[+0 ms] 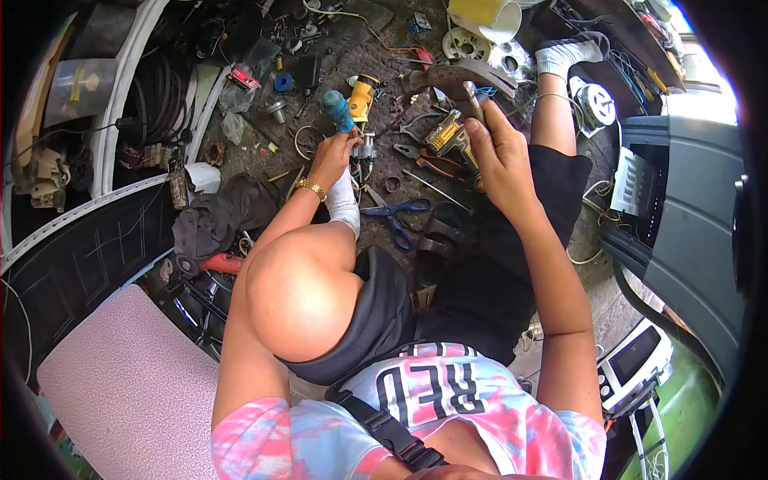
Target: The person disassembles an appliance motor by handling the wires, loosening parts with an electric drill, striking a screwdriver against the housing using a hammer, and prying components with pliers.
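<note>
My left hand [330,160], with a gold watch at the wrist, is closed around the lower part of a blue-handled screwdriver [338,110]. Its handle points upward; the tip is hidden by my fingers, close to a small metal motor part [366,150]. Beside it stands a yellow power tool housing [364,96]. My right hand [500,152] is raised, gripping a hammer [470,90] whose long, dark head lies across the view. Under that hand a yellow and black drill [450,140] rests on the ground, near orange-handled pliers [436,160].
Blue-handled scissors [394,214] and a thin rod [436,190] lie between my legs. A dark cloth [224,212] and a red angle grinder [222,262] are at the left. A pink padded board [128,384] stands lower left, a grey cabinet [688,208] at the right.
</note>
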A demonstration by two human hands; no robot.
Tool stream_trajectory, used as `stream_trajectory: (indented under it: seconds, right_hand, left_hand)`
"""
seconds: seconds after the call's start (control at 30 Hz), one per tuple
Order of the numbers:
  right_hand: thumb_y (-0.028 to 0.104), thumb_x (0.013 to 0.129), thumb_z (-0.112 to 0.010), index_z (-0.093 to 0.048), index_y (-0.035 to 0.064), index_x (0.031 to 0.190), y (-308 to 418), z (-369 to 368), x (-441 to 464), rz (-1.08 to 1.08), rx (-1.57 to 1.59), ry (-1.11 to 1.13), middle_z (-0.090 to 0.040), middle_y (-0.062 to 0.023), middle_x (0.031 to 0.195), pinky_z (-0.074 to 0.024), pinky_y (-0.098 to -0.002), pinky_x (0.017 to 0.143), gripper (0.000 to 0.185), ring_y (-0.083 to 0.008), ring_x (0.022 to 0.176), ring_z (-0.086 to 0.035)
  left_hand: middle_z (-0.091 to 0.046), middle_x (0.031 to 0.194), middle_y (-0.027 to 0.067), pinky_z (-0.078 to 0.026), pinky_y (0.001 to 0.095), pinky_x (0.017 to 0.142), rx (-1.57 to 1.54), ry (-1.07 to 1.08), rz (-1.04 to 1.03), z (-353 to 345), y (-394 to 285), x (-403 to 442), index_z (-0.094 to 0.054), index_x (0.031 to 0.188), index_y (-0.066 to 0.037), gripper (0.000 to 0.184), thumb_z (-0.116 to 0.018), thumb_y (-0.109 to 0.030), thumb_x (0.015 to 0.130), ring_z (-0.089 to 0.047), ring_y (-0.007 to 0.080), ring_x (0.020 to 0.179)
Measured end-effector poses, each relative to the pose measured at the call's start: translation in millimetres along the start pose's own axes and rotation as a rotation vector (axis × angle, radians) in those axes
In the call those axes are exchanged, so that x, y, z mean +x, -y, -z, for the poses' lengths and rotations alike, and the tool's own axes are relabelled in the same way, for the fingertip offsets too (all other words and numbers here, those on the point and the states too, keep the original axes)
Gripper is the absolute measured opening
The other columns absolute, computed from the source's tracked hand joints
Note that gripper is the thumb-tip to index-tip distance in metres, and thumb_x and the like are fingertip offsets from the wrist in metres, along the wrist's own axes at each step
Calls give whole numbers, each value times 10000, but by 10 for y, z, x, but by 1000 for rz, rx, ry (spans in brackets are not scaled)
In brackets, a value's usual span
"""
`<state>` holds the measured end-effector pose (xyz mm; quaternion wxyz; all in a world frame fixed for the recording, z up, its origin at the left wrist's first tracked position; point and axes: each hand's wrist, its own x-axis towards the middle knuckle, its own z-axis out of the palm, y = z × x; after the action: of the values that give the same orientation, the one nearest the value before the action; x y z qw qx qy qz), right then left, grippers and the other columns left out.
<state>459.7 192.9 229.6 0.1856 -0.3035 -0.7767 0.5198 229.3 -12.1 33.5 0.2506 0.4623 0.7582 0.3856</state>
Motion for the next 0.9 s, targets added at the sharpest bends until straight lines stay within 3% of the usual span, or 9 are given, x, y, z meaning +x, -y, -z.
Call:
stream_trajectory:
  seconds: [0.27, 0.57, 0.63, 0.9]
  right_hand:
    - [212, 957, -538, -508, 35, 951, 1, -35, 10, -15, -29, 24, -500, -165, 642, -391, -389, 546, 179, -325, 560, -507]
    - [221, 958, -535, -504, 40, 947, -26, -57, 17, -18, -55, 30, -513, -175, 663, -395, -399, 554, 185, -344, 586, -531]
    - [223, 958, -534, -501, 40, 950, -12, -70, 13, 17, -78, 21, -521, -181, 674, -397, -405, 559, 186, -347, 597, -543]
    - [225, 958, -530, -485, 48, 955, 112, -83, 23, 47, -142, 95, -595, -154, 706, -449, -411, 574, 182, -321, 655, -642]
  left_hand:
    - [-671, 905, 168, -530, 406, 718, -7, -9, -23, -9, 39, -1, -486, 1214, -59, 308, -515, -1, 912, -673, 341, 861]
    - [-676, 898, 164, -532, 414, 707, -4, -30, -57, -20, 59, -22, -522, 1156, -66, 261, -542, -17, 901, -670, 352, 851]
    - [-678, 908, 168, -542, 369, 801, 102, 42, -28, 4, 14, -22, -501, 1095, 17, 160, -496, 9, 935, -684, 269, 893]
    - [-680, 895, 155, -531, 403, 743, 141, -11, -101, -16, -1, -26, -535, 1087, -39, 184, -546, -23, 905, -670, 330, 859]
